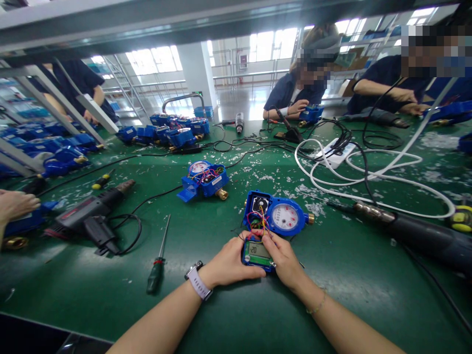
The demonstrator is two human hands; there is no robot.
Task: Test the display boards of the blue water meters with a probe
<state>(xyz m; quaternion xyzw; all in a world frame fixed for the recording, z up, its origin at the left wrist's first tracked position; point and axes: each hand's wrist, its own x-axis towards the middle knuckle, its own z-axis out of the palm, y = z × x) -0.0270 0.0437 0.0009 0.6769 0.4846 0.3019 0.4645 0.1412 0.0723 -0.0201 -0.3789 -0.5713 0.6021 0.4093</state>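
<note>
A small blue display module with a green board and an LCD is held between my hands. My left hand, with a watch at the wrist, wraps its left and lower side. My right hand grips its right edge, with the fingers near coloured wires. Those wires run up into the open box of a blue water meter, which lies on the table just beyond my hands, its round dial facing up and a brass fitting at its right end.
A second open meter sits farther back. A screwdriver and a heat gun lie left; a black-handled tool and white cable lie right. Another person's hand is at far left. People work opposite. Plastic scraps dot the green table.
</note>
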